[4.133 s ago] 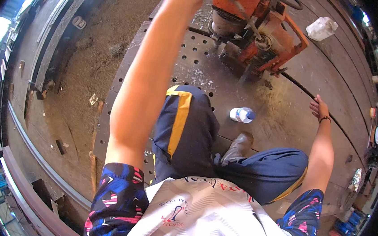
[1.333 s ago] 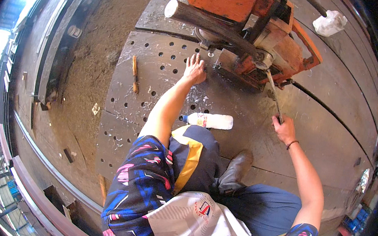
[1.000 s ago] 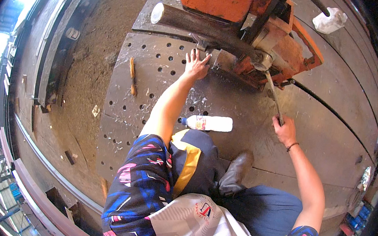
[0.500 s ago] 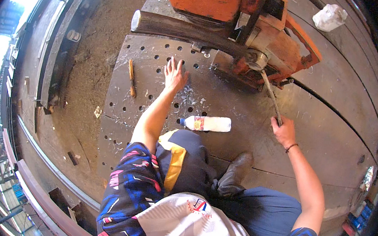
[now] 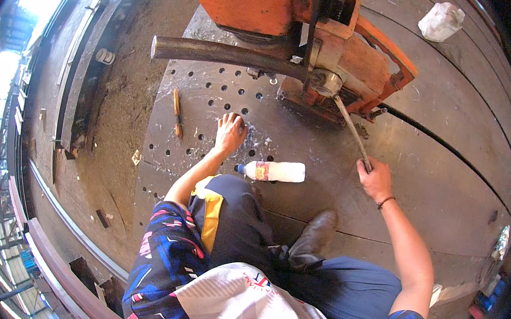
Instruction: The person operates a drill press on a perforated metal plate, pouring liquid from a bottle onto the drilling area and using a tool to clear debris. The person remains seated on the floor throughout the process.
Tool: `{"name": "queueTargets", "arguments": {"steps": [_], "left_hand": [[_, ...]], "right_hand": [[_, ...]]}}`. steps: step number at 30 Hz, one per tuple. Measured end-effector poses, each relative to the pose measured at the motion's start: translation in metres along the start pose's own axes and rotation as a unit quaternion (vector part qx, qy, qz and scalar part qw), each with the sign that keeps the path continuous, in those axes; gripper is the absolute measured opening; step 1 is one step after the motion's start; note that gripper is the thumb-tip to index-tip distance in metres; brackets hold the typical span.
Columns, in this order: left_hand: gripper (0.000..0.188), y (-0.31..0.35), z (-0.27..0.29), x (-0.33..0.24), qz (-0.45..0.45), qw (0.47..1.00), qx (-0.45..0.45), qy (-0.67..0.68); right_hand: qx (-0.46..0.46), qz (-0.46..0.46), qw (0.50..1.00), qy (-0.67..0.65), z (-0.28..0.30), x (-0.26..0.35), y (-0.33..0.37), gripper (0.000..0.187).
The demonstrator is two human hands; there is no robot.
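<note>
My right hand [image 5: 376,181] is wrapped around the lower end of a slim metal lever bar [image 5: 352,133]. The bar's upper end meets a round metal hub [image 5: 326,82] on an orange machine [image 5: 361,65]. Over the perforated part of the steel plate [image 5: 210,119] is my left hand [image 5: 231,134], fingers slightly bent and apart, with nothing seen in it. I cannot tell whether it touches the plate. A thick round steel bar [image 5: 228,54] sticks out leftward from the machine. Close to my left hand lies a plastic bottle [image 5: 279,171] with white contents and a blue cap.
A wooden-handled brush [image 5: 177,114] lies on the plate left of my left hand. At the far right sits a white plastic container [image 5: 441,22]. A white tub [image 5: 105,56] and long steel beams [image 5: 83,83] are on the left. My boot [image 5: 314,237] rests on the plate.
My left hand has drawn back toward me, its fingers more bent. My right hand keeps its grip on the lever bar. The view has shifted, so the machine appears slightly farther left.
</note>
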State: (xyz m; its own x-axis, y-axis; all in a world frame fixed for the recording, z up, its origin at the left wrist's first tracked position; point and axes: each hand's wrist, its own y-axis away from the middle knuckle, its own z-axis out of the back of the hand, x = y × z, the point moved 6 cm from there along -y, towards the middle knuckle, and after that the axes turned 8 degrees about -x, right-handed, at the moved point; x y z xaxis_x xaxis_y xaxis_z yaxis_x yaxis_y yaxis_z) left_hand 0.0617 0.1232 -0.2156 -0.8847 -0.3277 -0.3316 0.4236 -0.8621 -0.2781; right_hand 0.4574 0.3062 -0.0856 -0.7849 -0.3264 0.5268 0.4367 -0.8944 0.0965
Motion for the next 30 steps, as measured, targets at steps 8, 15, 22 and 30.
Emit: {"name": "queueTargets", "arguments": {"steps": [8, 15, 22, 30], "left_hand": [[0.018, 0.034, 0.021, -0.006, 0.013, 1.000, 0.004, 0.000], [0.032, 0.079, 0.045, -0.004, 0.091, 0.994, -0.004, 0.056], [0.039, 0.173, 0.078, 0.035, 0.160, 0.983, 0.006, 0.089], [0.040, 0.249, 0.072, 0.038, 0.243, 0.961, 0.086, 0.104]], "right_hand": [[0.020, 0.013, 1.000, -0.005, 0.003, 0.009, 0.004, 0.032], [0.131, 0.003, 0.991, -0.027, 0.005, -0.037, 0.013, 0.049], [0.045, 0.028, 0.996, 0.078, 0.142, 0.056, 0.050, 0.039], [-0.107, 0.095, 0.956, 0.257, 0.191, 0.103, 0.061, 0.034]]}}
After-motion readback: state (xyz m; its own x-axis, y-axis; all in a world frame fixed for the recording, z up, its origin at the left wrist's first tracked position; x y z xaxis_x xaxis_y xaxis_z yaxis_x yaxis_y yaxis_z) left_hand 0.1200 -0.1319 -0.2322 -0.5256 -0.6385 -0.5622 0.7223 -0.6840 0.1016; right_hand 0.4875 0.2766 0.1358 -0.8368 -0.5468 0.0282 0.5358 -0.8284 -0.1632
